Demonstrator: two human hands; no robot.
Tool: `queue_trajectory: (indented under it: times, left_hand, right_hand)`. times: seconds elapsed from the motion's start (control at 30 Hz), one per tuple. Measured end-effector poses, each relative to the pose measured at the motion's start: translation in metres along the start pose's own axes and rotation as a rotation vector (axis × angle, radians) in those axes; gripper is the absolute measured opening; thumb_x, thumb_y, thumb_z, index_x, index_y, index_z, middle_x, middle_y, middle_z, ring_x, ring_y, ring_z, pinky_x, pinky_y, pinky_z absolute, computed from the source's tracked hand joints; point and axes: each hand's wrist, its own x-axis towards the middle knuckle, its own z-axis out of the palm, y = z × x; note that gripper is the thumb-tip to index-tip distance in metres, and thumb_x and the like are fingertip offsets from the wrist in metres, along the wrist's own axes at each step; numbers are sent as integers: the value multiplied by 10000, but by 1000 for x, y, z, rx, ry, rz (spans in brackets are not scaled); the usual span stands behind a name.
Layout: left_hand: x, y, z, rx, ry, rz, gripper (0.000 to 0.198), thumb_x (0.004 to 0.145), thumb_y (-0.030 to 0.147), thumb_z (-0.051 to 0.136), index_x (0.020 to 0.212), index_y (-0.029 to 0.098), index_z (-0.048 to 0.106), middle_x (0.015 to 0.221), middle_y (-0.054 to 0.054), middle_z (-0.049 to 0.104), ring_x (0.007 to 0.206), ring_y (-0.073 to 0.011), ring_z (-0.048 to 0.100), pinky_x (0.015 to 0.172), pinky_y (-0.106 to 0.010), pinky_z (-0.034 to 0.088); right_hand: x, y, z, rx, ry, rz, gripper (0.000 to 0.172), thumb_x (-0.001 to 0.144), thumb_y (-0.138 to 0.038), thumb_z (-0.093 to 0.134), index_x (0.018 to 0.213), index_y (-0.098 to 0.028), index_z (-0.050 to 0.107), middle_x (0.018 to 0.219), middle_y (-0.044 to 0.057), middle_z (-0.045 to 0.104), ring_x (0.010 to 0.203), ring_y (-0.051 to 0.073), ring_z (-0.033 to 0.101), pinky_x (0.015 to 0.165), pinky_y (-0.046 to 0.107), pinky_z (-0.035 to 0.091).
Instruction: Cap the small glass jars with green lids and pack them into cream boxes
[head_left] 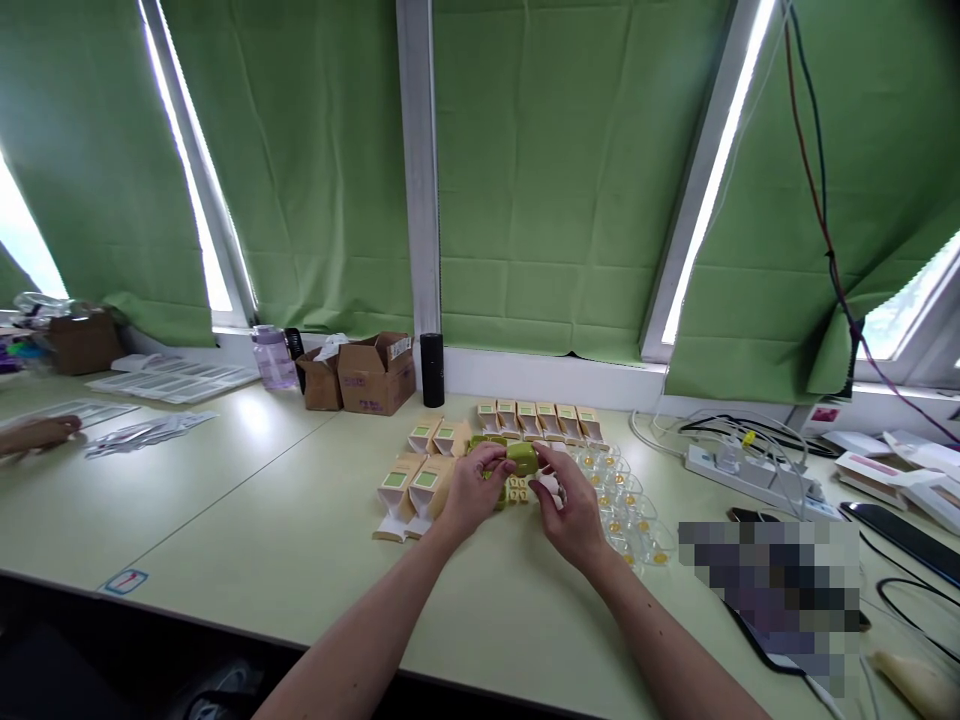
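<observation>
Green piece (523, 458): should be light, likely stiff molded plastic. Surface looks smooth, so could be a bit slippery; I wouldn't expect it to be very fragile, but squeezing the middle hard might flex it. Best hold is by the two short ends, fingertips only, with the broad face left free.

Looks: small, olive green, rounded corners, faint sheen on the face turned up to the camera.

Where: held up over the counter (262, 540), between its near and far edges, roughly midway.

Hands: close together, both on it. Left hand (474, 492) pinches the left end, right hand (574, 510) has fingers at the right end. A white item (551, 487) sits by the right fingers; can't tell if it's gripped or lying behind.

Around: tan cartons (425, 480) left of the hands, a row (538, 420) toward the far edge, clear cups (622, 500) on the right.
</observation>
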Motion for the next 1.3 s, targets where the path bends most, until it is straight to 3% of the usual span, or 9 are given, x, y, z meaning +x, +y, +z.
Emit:
queue_trajectory:
  times: [0.3,0.5,0.8,1.1,1.2,1.3]
  left_hand:
    - [-4,2,1,57,-97,-64,626,976,704,501,733,174,730,769,-79,714,732,-201,663,692,-301,535]
    - [-4,5,0,82,-78,-45,634,1009,684,441,718,175,683,740,-62,679,712,-190,626,676,-298,502]
    - [-8,13,-1,-5,-43,-20,363,1021,500,557,1174,193,676,1163,-134,705,1047,-253,692,909,-377,574]
    - [-9,9,3,8,-71,71,254,1007,349,594,1215,205,620,1192,-132,633,1014,-230,689,912,-403,590]
    - [-9,9,3,66,-68,124,271,980,309,647,1236,224,619,1260,-135,603,1174,-265,629,1013,-448,566]
    - [-10,11,4,171,-84,170,375,942,258,702,1304,248,604,1336,-131,594,1380,-311,461,1149,-527,464]
  right_hand:
    - [3,-2,0,87,18,138,422,919,-236,672,1332,-286,607,1027,56,656,897,232,622,830,413,569]
    - [8,-6,-2,156,38,155,400,897,-252,702,1286,-276,613,1125,76,665,959,237,636,829,410,581]
    - [6,-2,0,250,59,240,363,879,-245,731,1229,-258,638,1171,81,692,963,226,675,846,403,607]
    - [2,3,3,535,42,381,371,911,-421,755,1222,-250,648,1140,101,728,937,227,728,819,380,640]
    - [4,3,2,600,49,414,378,905,-485,761,1179,-243,667,1112,103,740,940,239,736,814,382,642]
    - [6,1,0,650,40,472,385,881,-524,780,1128,-243,692,1065,90,743,932,241,729,805,377,636]
